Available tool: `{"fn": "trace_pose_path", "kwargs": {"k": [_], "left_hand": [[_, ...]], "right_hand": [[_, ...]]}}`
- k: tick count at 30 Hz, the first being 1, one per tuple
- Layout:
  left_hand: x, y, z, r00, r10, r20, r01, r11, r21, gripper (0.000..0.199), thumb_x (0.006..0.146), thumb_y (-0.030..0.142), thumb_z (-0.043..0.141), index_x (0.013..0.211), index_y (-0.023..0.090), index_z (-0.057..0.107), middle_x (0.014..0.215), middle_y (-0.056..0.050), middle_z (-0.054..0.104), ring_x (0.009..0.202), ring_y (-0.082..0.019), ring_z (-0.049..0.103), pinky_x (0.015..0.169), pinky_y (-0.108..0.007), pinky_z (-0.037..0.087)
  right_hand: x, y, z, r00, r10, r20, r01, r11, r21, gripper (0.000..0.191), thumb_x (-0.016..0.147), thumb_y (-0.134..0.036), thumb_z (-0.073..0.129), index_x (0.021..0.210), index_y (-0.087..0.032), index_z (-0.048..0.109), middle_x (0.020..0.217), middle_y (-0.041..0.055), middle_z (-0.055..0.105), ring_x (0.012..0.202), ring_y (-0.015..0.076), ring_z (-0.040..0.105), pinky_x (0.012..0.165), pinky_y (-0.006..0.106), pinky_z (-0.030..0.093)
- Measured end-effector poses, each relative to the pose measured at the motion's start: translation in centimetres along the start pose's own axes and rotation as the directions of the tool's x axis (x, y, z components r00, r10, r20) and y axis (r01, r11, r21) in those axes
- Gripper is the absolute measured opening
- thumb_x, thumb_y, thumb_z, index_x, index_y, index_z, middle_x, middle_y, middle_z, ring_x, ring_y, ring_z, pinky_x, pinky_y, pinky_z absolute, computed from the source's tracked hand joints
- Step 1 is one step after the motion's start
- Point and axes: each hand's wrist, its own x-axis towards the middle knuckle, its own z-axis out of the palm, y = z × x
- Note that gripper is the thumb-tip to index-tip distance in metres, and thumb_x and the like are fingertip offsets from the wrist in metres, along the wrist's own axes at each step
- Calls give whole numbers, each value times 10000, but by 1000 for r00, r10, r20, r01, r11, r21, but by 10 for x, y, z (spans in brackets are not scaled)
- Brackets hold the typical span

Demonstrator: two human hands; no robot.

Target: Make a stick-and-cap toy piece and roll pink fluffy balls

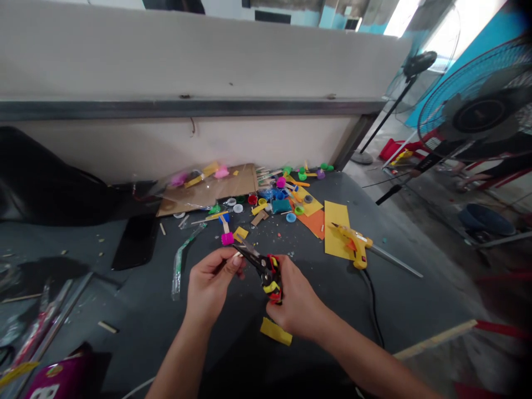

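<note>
My right hand (297, 299) grips a pair of snips (262, 266) with black, red and yellow handles. Their blades point up and left, toward my left hand (214, 277). Between my left thumb and fingers is a thin pale wooden stick (237, 255), its tip at the blades; most of it is hidden by the fingers. Just beyond the blades lie a magenta bottle cap (227, 239) with a stick on it and a small yellow paper piece (241, 234). A yellow strip (276, 331) rests on the table below my right hand.
A yellow glue gun (355, 246) lies on yellow paper (332, 216) at right, its black cord (373, 310) running toward me. Bottle caps, sticks and cardboard (199, 194) line the back. A black phone (135, 242) lies left; a standing fan (477, 111) is right.
</note>
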Motion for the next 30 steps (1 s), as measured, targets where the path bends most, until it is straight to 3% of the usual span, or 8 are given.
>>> {"fn": "trace_pose_path", "kwargs": {"k": [11,19,25,30], "left_hand": [[3,-3,-6,980,196,22,-197,971,137,76,772,161,617,741,201,674,694,23,644,621,-102,572,595,-200,458],[6,3,-16,922,362,135,-386,871,305,174,779,94,574,669,200,657,758,9,669,696,-114,611,624,-199,473],[6,10,-22,908,352,226,-417,812,409,172,791,106,560,665,188,644,731,-11,661,696,-135,620,635,-229,479],[5,10,-22,933,315,174,-360,828,431,159,779,140,581,646,187,653,621,0,631,588,-124,593,549,-218,464]], "right_hand": [[-2,-9,-2,998,-32,53,31,999,9,554,588,-124,515,1125,-174,387,1032,76,484,966,220,478,878,396,411],[-3,-13,-6,990,-59,130,60,998,-3,521,578,-142,538,1078,-169,393,1018,81,467,928,213,466,851,387,416],[-3,-11,-5,978,-33,206,31,999,11,404,613,-175,525,988,-180,376,897,49,496,757,160,494,673,288,433],[-1,-8,-3,973,14,230,23,987,-161,332,642,-236,509,932,-170,362,814,58,524,664,172,499,603,305,402]]}}
